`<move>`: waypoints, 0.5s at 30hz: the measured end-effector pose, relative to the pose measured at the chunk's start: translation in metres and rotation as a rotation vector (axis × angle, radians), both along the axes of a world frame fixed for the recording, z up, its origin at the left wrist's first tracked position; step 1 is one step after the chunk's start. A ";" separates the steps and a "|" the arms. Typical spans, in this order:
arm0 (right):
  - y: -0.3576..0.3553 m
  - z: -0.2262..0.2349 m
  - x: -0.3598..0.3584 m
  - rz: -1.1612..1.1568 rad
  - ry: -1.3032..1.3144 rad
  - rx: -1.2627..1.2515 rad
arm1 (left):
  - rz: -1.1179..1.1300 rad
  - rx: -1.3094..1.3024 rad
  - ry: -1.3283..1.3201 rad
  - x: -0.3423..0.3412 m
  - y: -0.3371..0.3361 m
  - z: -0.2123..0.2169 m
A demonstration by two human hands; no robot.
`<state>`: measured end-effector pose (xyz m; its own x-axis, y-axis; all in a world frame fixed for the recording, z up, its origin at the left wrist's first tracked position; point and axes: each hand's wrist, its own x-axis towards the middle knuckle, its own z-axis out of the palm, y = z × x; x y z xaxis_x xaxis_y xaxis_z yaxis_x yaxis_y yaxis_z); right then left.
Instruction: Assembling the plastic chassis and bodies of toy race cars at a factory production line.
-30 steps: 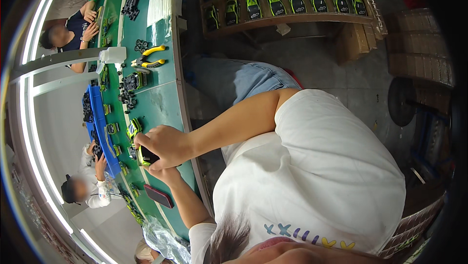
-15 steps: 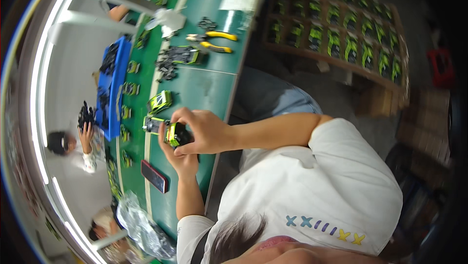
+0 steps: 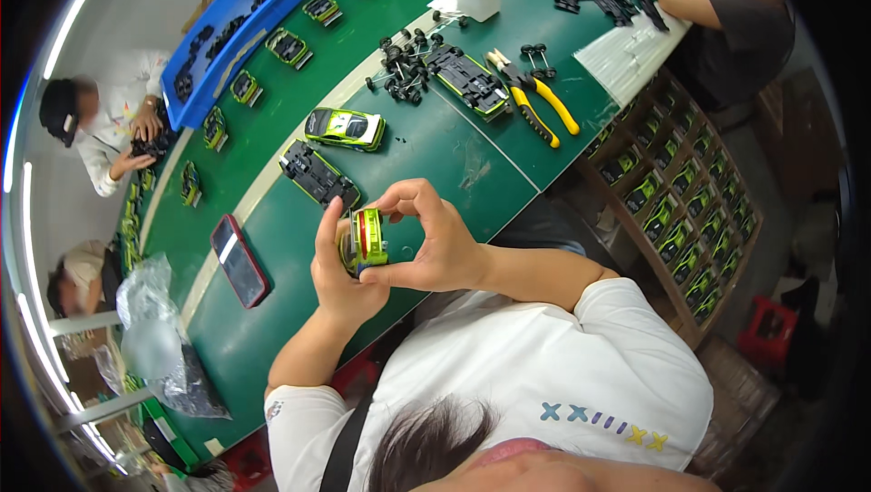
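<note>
A small lime-green toy car [image 3: 369, 236] is held up on end between my two hands, above the near side of the green table. My left hand [image 3: 343, 279] grips its left side, and my right hand [image 3: 440, 242] closes on the right side with thumb and fingers. A red strip shows across the car's end; part of the body is hidden by my fingers. Just beyond my hands lies a black car chassis [image 3: 318, 174], underside up. Behind that stands a green and white toy car [image 3: 346, 129] on its wheels.
Pliers [image 3: 533, 97] with yellow handles lie beside another upturned car [image 3: 467, 81] and black wheel sets [image 3: 404, 65]. A phone [image 3: 239, 260] is at left, near a clear plastic bag [image 3: 163, 338]. A blue bin [image 3: 245, 24] holds black parts. Co-workers sit around; boxed cars [image 3: 680, 211] stand at right.
The view has swung, so the table and its things appear turned and shifted. Both hands still hold the toy car, now turned so its red strip faces up.
</note>
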<state>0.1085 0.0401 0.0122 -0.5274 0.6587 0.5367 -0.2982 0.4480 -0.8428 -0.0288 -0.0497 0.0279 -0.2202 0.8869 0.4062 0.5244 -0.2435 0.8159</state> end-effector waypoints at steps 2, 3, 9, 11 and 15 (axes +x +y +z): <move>0.003 -0.009 -0.006 -0.027 0.059 0.038 | 0.110 0.142 0.428 -0.006 0.005 -0.004; 0.003 -0.010 -0.007 -0.013 0.042 0.039 | 0.107 0.102 0.434 -0.008 0.005 -0.005; 0.004 -0.008 -0.004 0.041 -0.011 -0.155 | 0.048 -0.055 0.151 -0.006 0.006 -0.008; 0.001 -0.016 -0.009 -0.003 -0.014 -0.111 | 0.164 0.050 0.426 -0.010 0.009 -0.010; 0.000 -0.017 -0.006 -0.008 -0.015 -0.104 | -0.002 -0.161 0.075 -0.009 0.004 -0.003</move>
<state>0.1030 0.0399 -0.0049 -0.5291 0.7147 0.4574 -0.2819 0.3604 -0.8892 -0.0377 -0.0458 0.0245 -0.1926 0.9422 0.2741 0.5852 -0.1139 0.8029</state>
